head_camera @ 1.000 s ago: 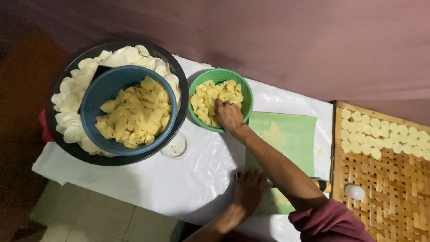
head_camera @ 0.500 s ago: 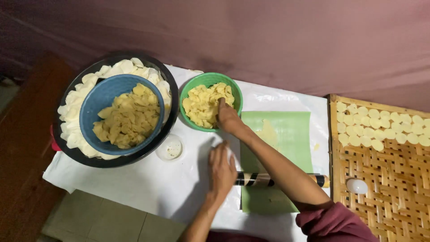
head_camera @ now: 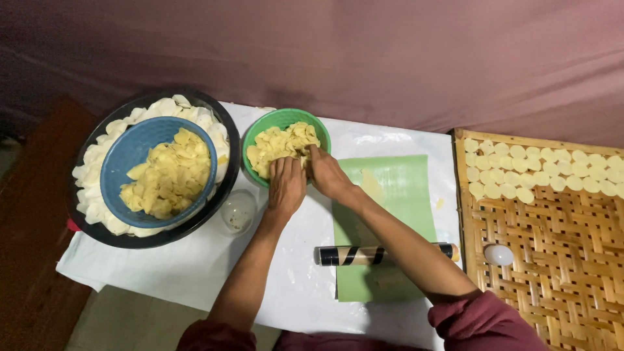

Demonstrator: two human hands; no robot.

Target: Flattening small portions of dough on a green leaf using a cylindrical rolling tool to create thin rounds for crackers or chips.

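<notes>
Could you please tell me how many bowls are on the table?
3: a large black bowl at left, a blue plastic bowl sitting inside it, and a green plastic bowl beside them. None looks hidden.

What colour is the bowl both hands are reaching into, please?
Green bowl, clearest in the head view.

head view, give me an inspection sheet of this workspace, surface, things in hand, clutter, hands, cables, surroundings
surface: low table covered with a white sheet, a green mat laid on it
things in hand: green bowl of yellow dough pieces; both hands are at its near rim
clutter: blue bowl of yellow pieces sitting inside a black basin ringed with white discs; small clear lid; rolling pin lying across the mat; woven tray with rows of pale discs along its far edge
hands: left hand and right hand side by side, fingers in the dough; grip hidden
cables: nothing seen
surroundings: dull pink wall behind, floor at left
</notes>
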